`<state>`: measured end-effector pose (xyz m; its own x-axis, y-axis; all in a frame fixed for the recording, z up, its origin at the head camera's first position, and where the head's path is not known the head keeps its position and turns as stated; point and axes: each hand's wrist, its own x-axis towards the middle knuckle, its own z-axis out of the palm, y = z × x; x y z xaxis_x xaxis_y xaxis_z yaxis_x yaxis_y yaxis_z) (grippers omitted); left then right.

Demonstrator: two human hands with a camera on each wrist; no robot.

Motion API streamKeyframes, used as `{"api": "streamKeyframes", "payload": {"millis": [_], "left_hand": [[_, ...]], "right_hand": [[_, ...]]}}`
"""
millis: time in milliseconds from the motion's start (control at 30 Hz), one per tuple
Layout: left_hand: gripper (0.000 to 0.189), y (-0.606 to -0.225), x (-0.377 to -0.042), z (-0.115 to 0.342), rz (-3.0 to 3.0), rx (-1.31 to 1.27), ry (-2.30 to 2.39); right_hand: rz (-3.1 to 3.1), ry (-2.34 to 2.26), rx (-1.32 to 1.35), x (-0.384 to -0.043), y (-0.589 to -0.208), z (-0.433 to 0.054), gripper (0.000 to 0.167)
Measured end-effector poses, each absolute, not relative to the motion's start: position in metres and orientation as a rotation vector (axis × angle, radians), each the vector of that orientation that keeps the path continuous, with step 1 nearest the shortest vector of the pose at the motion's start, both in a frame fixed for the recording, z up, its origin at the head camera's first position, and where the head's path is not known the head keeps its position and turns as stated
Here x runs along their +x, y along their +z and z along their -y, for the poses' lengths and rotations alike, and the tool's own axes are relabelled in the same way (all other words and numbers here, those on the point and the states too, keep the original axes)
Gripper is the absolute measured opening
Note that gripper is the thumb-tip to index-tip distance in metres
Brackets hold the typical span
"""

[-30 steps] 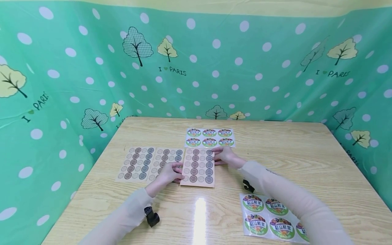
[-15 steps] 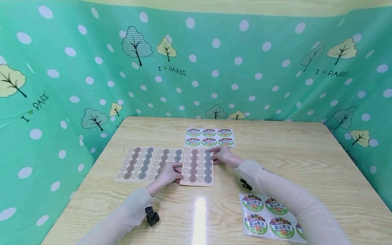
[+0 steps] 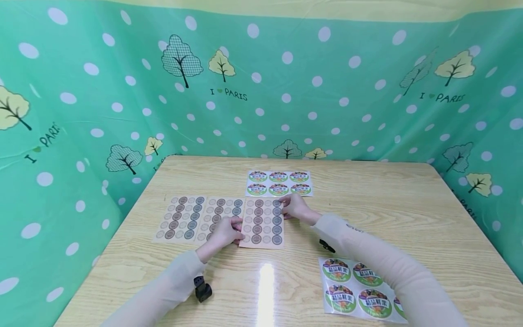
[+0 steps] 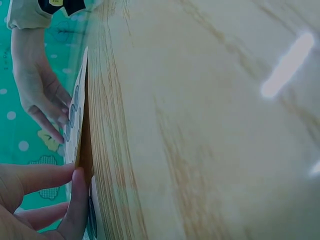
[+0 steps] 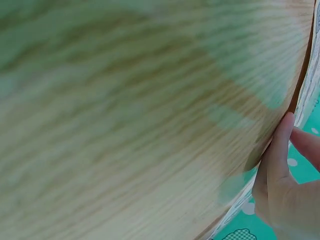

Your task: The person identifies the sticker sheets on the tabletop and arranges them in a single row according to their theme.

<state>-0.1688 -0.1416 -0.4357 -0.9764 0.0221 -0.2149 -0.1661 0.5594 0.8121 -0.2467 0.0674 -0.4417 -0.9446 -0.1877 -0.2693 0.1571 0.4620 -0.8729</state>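
A kraft-coloured sticker sheet (image 3: 262, 234) with columns of round pale, brown and dark stickers is held between the two hands. My left hand (image 3: 222, 232) pinches its near left edge. In the left wrist view, that hand's thumb and finger (image 4: 75, 195) meet on the edge, and the sheet's brown underside shows close over the table. The far right edge is gripped by my right hand (image 3: 297, 206). In the right wrist view, the right hand (image 5: 285, 185) has fingertips and thumb at the sheet's thin edge. Two similar sheets, the middle sheet (image 3: 210, 211) and the left sheet (image 3: 176, 227), lie alongside.
Behind the held sheet lies a glossy sheet of oval fruit labels (image 3: 278, 183). Another fruit label sheet (image 3: 351, 284) sits at the front right, partly covered by the right sleeve. A green dotted curtain (image 3: 261, 91) encloses the wooden table (image 3: 388, 200).
The held sheet has come down slightly toward the table and shifted a touch left. Both hands keep their grip at the same edges.
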Motion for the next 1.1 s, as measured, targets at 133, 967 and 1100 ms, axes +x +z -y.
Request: {"api": "streamKeyframes", "payload": {"millis": [133, 967, 1100], "left_hand": [[0.052, -0.435, -0.168, 0.141, -2.624, -0.094, 1.364], [0.039, -0.424, -0.173, 0.112, -2.521, 0.505, 1.292], [0.038, -0.423, -0.175, 0.099, -2.484, 0.609, 1.284]], "right_hand": [[-2.424, -1.447, -0.054, -0.247, -0.443, -0.067, 0.044], [-2.222, -1.255, -0.484, -0.224, -0.408, -0.150, 0.044], [-2.239, -1.231, -0.537, -0.217, -0.406, -0.172, 0.043]]}}
